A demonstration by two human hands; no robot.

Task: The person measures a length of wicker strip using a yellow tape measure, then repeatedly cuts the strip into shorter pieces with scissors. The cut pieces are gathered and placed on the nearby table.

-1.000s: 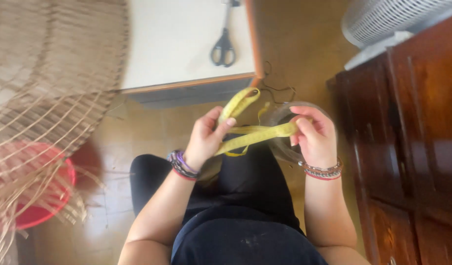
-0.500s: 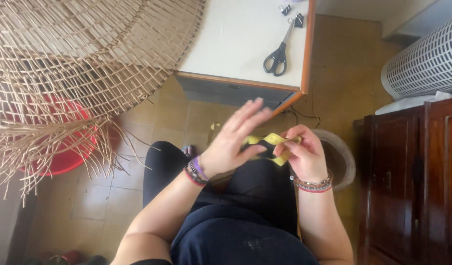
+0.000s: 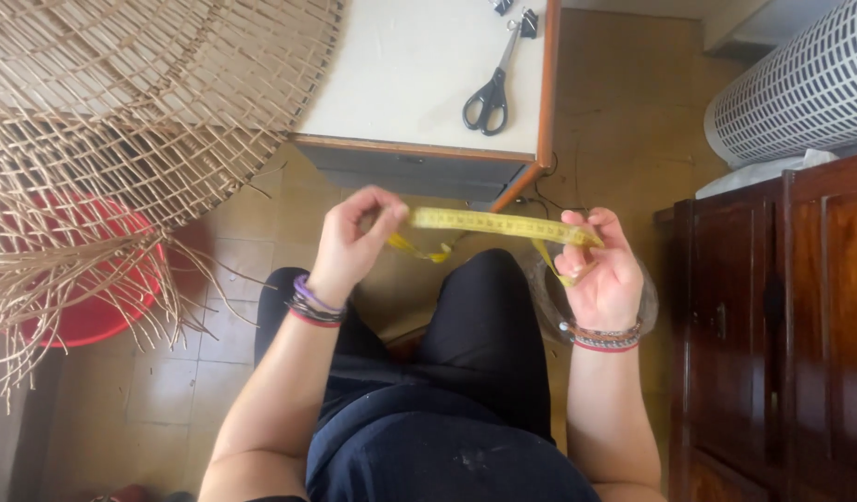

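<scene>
A yellow measuring tape [image 3: 492, 223] is stretched level between both hands above my lap. My left hand [image 3: 352, 240] pinches its left end between thumb and fingers, and a loose bit of tape hangs below. My right hand [image 3: 600, 271] holds the right end, palm up, with the tape folding down across the fingers. Bracelets ring both wrists. I sit in black trousers [image 3: 466, 344] with my knees toward a table.
A white table [image 3: 419, 74] with a wooden rim carries black scissors [image 3: 491, 93] and binder clips [image 3: 521, 17]. A large woven wicker piece [image 3: 122, 112] hangs over a red basin [image 3: 94, 307] at left. A dark wooden cabinet [image 3: 782, 325] and a white slatted appliance [image 3: 800, 84] stand right. A clear container [image 3: 644, 307] sits under my right hand.
The tape was bunched and looped between my close-set hands; now my hands have drawn apart and the tape is pulled out straight. The camera view has shifted left and down.
</scene>
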